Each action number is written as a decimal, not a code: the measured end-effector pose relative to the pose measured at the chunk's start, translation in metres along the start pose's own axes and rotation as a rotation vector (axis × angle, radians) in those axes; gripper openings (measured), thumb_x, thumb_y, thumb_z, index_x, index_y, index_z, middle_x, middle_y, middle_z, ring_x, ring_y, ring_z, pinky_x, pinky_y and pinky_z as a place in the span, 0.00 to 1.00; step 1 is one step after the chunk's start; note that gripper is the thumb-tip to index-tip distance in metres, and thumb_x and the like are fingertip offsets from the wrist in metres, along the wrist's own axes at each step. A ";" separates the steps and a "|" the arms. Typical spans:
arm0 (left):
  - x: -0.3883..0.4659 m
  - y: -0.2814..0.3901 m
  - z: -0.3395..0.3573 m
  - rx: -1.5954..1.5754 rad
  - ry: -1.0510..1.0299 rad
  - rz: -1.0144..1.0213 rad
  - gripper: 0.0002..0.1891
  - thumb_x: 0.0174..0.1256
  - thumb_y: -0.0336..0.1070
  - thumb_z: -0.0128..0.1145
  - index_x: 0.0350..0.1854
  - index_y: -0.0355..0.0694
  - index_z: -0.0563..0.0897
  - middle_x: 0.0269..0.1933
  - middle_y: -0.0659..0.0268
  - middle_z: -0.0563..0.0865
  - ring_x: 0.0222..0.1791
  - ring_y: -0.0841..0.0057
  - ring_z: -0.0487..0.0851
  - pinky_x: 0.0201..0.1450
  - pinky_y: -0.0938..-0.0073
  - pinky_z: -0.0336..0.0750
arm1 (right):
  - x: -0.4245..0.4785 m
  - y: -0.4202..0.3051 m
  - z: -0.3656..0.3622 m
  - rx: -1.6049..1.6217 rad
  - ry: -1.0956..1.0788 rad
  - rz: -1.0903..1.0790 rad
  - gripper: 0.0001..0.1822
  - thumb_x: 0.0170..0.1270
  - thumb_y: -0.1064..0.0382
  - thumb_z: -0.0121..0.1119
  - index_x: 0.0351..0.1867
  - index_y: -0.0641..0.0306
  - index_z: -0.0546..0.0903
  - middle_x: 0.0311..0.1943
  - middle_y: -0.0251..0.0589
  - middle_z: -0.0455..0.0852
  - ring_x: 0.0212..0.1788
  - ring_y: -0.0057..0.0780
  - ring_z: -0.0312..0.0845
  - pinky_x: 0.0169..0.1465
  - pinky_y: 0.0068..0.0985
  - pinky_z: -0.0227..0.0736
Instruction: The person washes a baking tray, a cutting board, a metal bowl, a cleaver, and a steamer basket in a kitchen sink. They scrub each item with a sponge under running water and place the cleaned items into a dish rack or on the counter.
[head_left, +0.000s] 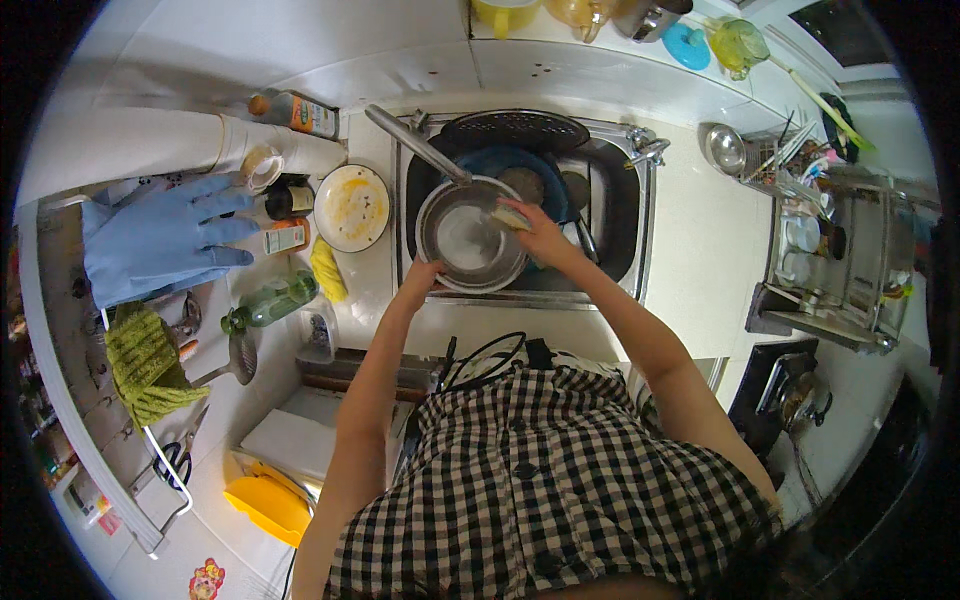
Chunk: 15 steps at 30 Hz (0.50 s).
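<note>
A metal saucepan (469, 240) is tilted over the sink, its inside facing me and its long handle (412, 141) pointing to the back left. My left hand (426, 279) grips the pan by its near left rim. In my right hand (544, 238) is a pale sponge (511, 217), pressed at the inner right wall of the pan. Behind and under the pan, a blue basin (553, 184) sits in the stainless steel sink (643, 247). Other dishes in the basin are partly hidden.
A dark perforated tray (517, 129) leans at the sink's back, near the faucet (645, 150). To the left are a soiled enamel plate (352, 208), a yellow cloth (328, 270), several bottles and hanging blue rubber gloves (165, 240). A dish rack (832, 255) stands at the right.
</note>
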<state>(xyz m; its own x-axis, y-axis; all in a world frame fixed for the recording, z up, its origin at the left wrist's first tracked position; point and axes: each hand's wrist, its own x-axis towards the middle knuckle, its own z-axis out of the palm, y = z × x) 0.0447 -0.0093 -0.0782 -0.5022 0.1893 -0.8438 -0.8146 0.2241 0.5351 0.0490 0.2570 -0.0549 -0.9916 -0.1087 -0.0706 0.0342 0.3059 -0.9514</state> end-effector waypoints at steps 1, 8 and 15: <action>-0.002 0.009 0.010 0.006 -0.020 -0.007 0.24 0.51 0.29 0.51 0.54 0.40 0.65 0.40 0.61 0.77 0.34 0.69 0.80 0.33 0.70 0.80 | 0.000 -0.003 0.005 -0.065 -0.028 0.063 0.31 0.50 0.60 0.60 0.56 0.69 0.66 0.51 0.52 0.73 0.50 0.45 0.72 0.53 0.30 0.65; -0.009 0.011 0.053 -0.178 -0.013 0.075 0.20 0.55 0.29 0.51 0.52 0.41 0.68 0.41 0.62 0.78 0.35 0.70 0.79 0.34 0.68 0.79 | 0.010 -0.043 0.027 -0.325 -0.076 0.313 0.31 0.47 0.51 0.63 0.52 0.65 0.71 0.45 0.54 0.76 0.47 0.45 0.73 0.51 0.35 0.67; -0.014 0.018 0.059 -0.220 -0.057 0.085 0.26 0.53 0.26 0.50 0.57 0.39 0.62 0.46 0.56 0.76 0.36 0.66 0.81 0.35 0.67 0.82 | 0.000 -0.036 0.018 -0.699 0.142 -0.024 0.23 0.48 0.59 0.60 0.47 0.64 0.73 0.51 0.52 0.68 0.51 0.52 0.66 0.45 0.40 0.70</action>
<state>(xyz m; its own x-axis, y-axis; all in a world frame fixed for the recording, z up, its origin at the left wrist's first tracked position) 0.0542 0.0480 -0.0545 -0.5599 0.2532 -0.7890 -0.8167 -0.0079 0.5770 0.0505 0.2293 -0.0262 -0.9994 -0.0135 0.0325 -0.0288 0.8448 -0.5343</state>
